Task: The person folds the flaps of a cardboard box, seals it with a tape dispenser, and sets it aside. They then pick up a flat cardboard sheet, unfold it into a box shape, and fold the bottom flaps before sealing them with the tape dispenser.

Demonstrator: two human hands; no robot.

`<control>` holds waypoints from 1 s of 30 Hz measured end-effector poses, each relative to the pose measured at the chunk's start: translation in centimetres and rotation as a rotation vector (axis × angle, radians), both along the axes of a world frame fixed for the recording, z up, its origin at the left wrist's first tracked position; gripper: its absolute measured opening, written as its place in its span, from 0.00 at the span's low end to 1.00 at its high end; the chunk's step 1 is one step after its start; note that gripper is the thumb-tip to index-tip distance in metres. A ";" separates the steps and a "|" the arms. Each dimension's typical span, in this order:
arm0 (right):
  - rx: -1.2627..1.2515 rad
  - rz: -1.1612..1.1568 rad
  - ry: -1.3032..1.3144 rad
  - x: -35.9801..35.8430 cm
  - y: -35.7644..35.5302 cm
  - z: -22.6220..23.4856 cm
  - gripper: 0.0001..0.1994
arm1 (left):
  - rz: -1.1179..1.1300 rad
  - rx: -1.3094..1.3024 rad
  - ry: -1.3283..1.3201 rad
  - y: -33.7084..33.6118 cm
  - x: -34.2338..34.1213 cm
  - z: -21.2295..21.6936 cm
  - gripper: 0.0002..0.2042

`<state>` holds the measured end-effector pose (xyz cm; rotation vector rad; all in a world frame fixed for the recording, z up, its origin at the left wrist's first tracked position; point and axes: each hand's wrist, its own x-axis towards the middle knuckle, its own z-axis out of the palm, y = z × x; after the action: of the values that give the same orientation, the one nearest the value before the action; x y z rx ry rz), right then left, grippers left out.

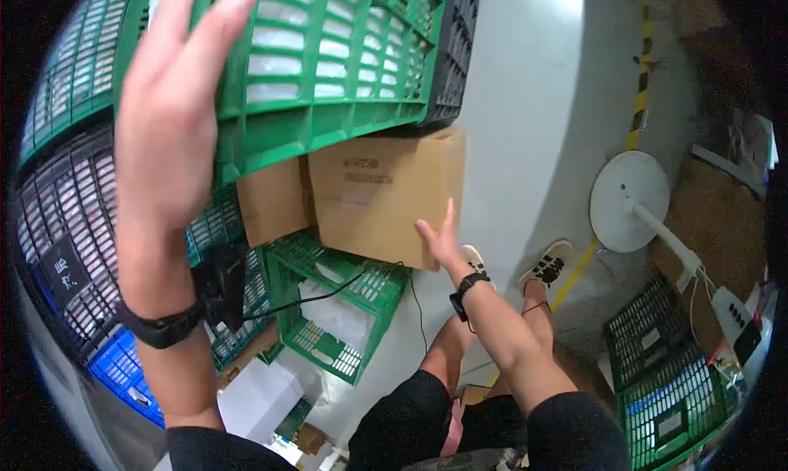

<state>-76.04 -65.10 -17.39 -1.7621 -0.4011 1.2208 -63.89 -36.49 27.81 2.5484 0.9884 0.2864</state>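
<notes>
My left hand [168,114] is raised at the upper left, in front of a green plastic crate [328,122] with slatted sides. Its fingers are spread, with the tips cut off by the top edge; whether it touches the crate I cannot tell. White, wrapped-looking contents show through the crate's slots. Below that crate stands a brown cardboard box [377,196] with faint print on its side. My right hand [443,243] lies against the box's lower right side, fingers apart and not wrapped round it. Both wrists carry dark bands.
A black crate [453,56] stands behind the green one. Beneath the box are a green crate [349,352] and a black cable [304,300]. More crates line the left, including a blue crate [131,376]. At right are a round white base [630,200], a power strip [730,311] and dark crates [657,331].
</notes>
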 end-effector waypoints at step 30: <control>-0.171 0.253 0.001 46.5 0.8 40.1 0.19 | 0.069 -0.043 0.104 -1.2 1.0 1.5 0.31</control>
<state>-29.58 -64.27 22.75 -1.8977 -0.5454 1.4710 -62.88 -37.70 29.30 2.5153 1.1110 0.1509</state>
